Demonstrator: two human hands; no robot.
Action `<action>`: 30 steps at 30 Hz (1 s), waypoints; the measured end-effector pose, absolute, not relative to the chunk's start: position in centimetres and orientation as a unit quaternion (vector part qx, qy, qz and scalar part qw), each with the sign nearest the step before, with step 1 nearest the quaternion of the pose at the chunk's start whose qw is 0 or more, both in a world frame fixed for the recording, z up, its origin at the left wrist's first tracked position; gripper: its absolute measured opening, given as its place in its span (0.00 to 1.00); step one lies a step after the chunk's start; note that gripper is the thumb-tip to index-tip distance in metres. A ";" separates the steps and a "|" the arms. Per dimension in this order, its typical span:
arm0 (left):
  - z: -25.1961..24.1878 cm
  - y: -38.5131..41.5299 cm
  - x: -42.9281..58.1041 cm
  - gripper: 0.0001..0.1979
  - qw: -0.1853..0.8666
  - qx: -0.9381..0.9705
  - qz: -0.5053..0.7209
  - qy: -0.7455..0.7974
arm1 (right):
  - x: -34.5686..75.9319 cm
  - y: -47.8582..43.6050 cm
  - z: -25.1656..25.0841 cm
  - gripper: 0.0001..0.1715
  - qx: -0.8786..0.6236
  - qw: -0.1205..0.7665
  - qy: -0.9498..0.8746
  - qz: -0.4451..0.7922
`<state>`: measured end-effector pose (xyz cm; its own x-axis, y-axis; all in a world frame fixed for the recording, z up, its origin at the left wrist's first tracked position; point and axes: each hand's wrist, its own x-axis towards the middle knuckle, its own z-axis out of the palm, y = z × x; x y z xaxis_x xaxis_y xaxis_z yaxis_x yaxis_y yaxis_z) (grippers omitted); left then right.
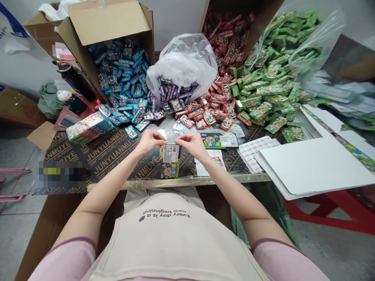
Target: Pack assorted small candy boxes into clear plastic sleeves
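A narrow printed cardboard box (170, 166), black and green with a pale barcode label, is on the table in front of me near its front edge. My left hand (150, 141) is closed in a pinch at the left corner of the box's far end, beside a small white flap (162, 134). At the right corner of that same end, my right hand (191, 144) pinches too, fingers pressed together. Clear plastic shows just beyond my fingertips. Right of my right hand lies a flat black and green carton (221, 141) with a white label.
Small blue packs (125, 74) spill from an open cardboard box (109, 21). Purple packs (171, 93), red packs (215, 89) and green packs (272, 86) are heaped behind. White sticker sheets (258, 152) and white card (316, 164) lie right. A wrapped carton stack (89, 127) sits left.
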<state>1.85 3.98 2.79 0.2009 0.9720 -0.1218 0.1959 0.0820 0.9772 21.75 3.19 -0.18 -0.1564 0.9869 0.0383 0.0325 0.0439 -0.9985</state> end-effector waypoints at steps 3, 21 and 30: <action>3.2 3.0 1.9 0.02 0.437 0.645 0.382 0.496 | 21.9 2.9 -0.3 0.12 -0.451 0.456 -0.571 0.512; 2.7 1.2 1.9 0.09 0.190 0.849 0.311 0.382 | 23.8 -0.1 -1.4 0.17 -0.358 0.441 -0.743 0.354; 1.4 0.4 1.7 0.17 0.111 0.894 0.281 0.330 | 37.9 0.9 -7.8 0.09 -0.712 0.216 -0.656 0.129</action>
<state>1.68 0.40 1.44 0.6235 0.6529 0.4300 0.5282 -0.7573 0.3840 37.92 0.93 -7.84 0.1070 0.9893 0.0987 0.8778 -0.0474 -0.4767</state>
